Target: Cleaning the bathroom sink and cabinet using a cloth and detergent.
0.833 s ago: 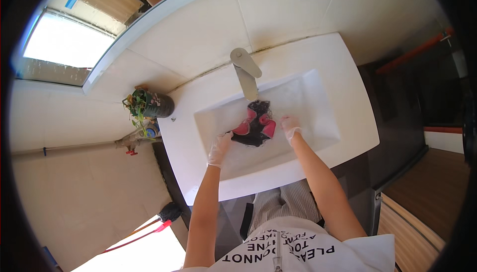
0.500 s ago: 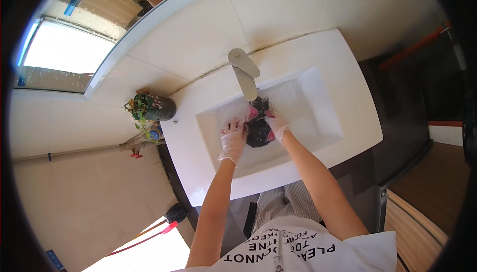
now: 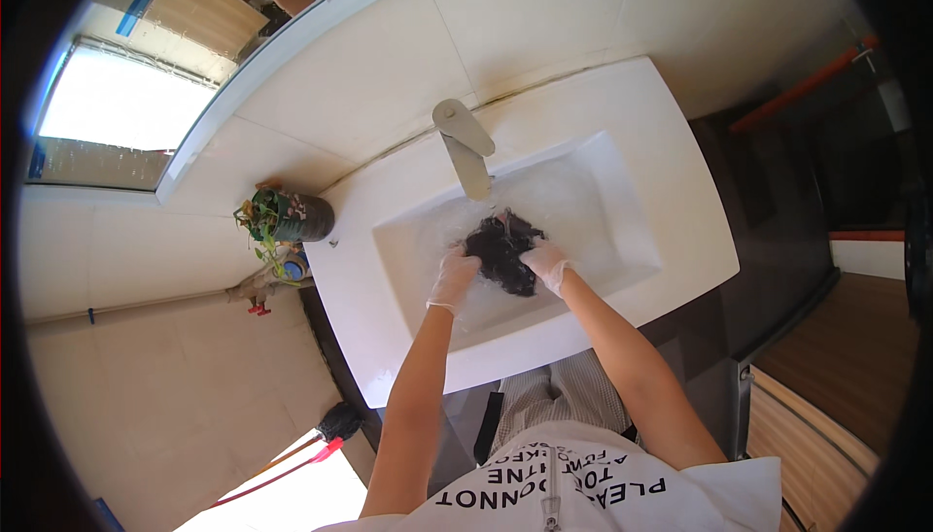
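Note:
A wet black cloth item [image 3: 506, 252] with a ragged outline is spread in the white sink basin [image 3: 622, 274], below the tap [image 3: 465, 148]. Its exact kind cannot be made out. My left hand [image 3: 454, 277], in a thin clear plastic glove, grips its left edge, fingertips partly hidden in the dark folds. Gloved the same way, my right hand [image 3: 546, 265] is closed on the right edge. Water from the spout runs onto the far part of the cloth, and sudsy water lies around it.
A potted plant [image 3: 292, 216] stands at the sink's left end, above a pipe with a red valve handle [image 3: 259, 308]. A mirror [image 3: 117, 95] hangs at the upper left. A dark brush head [image 3: 339, 421] and a red-handled tool [image 3: 328, 449] are at lower left.
The cloth has been turned and spread, so its pink patches no longer show. My left hand has moved from lying over it to gripping its edge; the view shifted slightly.

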Motion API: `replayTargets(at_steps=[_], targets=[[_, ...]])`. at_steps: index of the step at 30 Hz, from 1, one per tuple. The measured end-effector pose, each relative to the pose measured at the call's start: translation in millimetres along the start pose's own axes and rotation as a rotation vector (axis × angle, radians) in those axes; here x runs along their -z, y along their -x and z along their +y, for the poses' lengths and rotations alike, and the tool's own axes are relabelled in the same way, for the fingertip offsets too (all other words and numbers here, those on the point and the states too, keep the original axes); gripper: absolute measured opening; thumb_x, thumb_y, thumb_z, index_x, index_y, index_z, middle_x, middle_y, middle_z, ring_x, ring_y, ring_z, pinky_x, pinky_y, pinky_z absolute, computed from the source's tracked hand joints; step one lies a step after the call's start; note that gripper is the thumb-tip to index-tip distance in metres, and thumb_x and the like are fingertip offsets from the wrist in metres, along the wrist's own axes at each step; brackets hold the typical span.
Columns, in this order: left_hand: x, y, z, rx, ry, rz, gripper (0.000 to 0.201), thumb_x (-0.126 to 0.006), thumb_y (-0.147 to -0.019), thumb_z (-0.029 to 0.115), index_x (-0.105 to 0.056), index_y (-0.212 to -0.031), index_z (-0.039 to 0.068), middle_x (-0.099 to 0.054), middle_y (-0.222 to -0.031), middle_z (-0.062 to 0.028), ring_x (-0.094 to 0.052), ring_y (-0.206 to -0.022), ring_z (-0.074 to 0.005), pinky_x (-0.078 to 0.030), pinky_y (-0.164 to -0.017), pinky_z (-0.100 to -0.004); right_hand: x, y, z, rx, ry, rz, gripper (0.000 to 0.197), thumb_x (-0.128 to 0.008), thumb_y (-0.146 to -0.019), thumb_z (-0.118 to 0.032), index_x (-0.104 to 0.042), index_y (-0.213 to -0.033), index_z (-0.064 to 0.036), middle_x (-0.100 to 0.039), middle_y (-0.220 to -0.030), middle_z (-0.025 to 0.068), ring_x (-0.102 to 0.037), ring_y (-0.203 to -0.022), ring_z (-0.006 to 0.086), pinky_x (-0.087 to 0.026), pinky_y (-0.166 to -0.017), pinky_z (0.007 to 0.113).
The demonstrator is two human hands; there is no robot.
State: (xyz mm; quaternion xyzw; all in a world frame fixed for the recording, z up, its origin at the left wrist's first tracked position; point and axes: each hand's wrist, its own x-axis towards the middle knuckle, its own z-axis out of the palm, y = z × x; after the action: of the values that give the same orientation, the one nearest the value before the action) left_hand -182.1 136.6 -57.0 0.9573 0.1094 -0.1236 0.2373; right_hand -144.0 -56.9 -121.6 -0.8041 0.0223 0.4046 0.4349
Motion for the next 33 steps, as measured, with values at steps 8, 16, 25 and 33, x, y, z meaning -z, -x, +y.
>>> replayTargets(at_steps=[8, 16, 25, 33], targets=[[39, 42, 67, 0.208, 1.93, -0.332, 0.045, -0.052, -0.063, -0.003, -0.046, -0.108, 0.003, -0.053, -0.099, -0.0095, -0.051, -0.094, -0.0229, -0.042, -0.085, -0.0344, -9, 51, -85, -0.114, -1.357, -0.249, 0.047, -0.035, -0.087, -0.048, -0.049, -0.11, -0.009, -0.055, -0.104, 0.0053, -0.056, -0.087, 0.0164, -0.048, -0.076, 0.031], [34, 40, 100, 0.386, 1.786, 0.13, 0.017, -0.058, -0.074, 0.004, -0.05, -0.089, 0.008, -0.054, -0.083, -0.0022, -0.054, -0.077, -0.0145, -0.047, -0.07, -0.0288, -20, 56, -104, -0.026, -1.57, -0.001, 0.033, -0.046, -0.086, -0.038, -0.056, -0.088, -0.0066, -0.059, -0.079, 0.0065, -0.057, -0.07, 0.0177, -0.048, -0.063, 0.03], [28, 3, 43, -0.091, 0.621, 0.335, 0.011, -0.058, -0.078, 0.008, -0.049, -0.083, 0.005, -0.051, -0.079, -0.0054, -0.047, -0.069, -0.0154, -0.042, -0.063, -0.025, 3, 63, -105, 0.113, -0.433, 0.267, 0.039, -0.053, -0.078, -0.039, -0.058, -0.092, -0.0028, -0.06, -0.081, 0.0179, -0.057, -0.074, 0.0265, -0.044, -0.066, 0.033], [30, 19, 38, -0.198, -0.436, 0.122, 0.078, -0.066, -0.065, 0.025, -0.026, -0.13, 0.011, -0.025, -0.137, -0.0086, -0.024, -0.124, -0.0307, -0.025, -0.095, -0.0484, 27, 61, -63, 0.249, 0.244, 0.723, 0.048, -0.057, -0.077, -0.024, -0.042, -0.119, -0.0071, -0.053, -0.099, 0.0185, -0.052, -0.092, 0.0332, -0.043, -0.076, 0.037]])
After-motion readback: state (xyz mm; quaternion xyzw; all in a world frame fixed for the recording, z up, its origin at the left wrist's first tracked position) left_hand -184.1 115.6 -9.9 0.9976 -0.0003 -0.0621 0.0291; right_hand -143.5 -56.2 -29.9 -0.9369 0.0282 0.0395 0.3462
